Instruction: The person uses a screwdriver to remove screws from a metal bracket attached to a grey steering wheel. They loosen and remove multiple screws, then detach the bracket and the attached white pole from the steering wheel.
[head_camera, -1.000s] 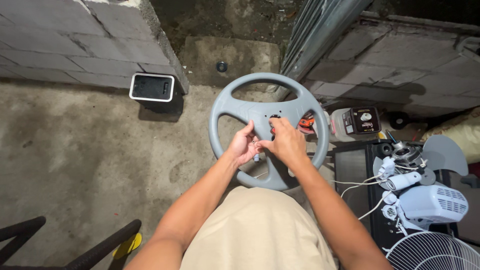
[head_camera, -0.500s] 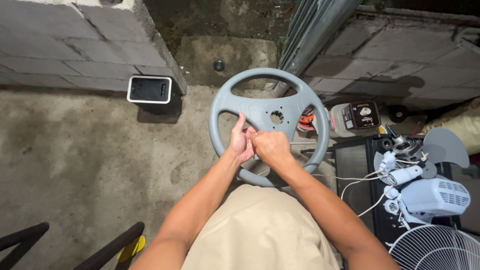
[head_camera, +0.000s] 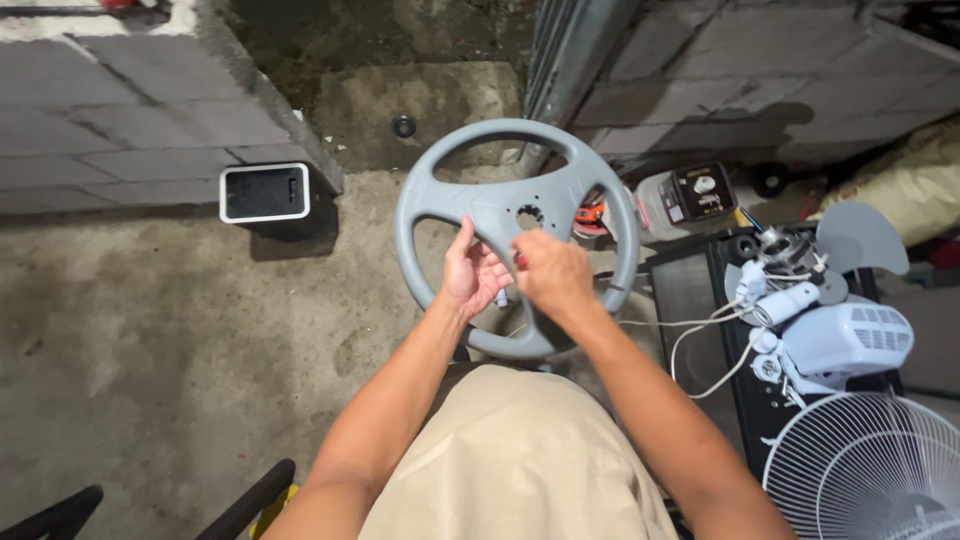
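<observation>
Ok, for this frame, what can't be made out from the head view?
- What the right hand pinches: only a red tip shows, the fingers cover the rest.
- Lower spoke of the grey ring-shaped fan part: behind both hands; the left hand covers it.
- White fan grille: cut off by the frame's corner.
- Small round thing on the concrete: too small.

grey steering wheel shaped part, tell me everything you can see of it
The grey wheel-shaped part looks like moulded plastic: a round rim, wide spokes, and a flat hub with a central hole ringed by small holes. It is held tilted above the person's lap, over the concrete floor. The left hand holds the left spoke, thumb on its front; the right hand covers the lower middle, pinching something small and red. No damage shows.
</observation>
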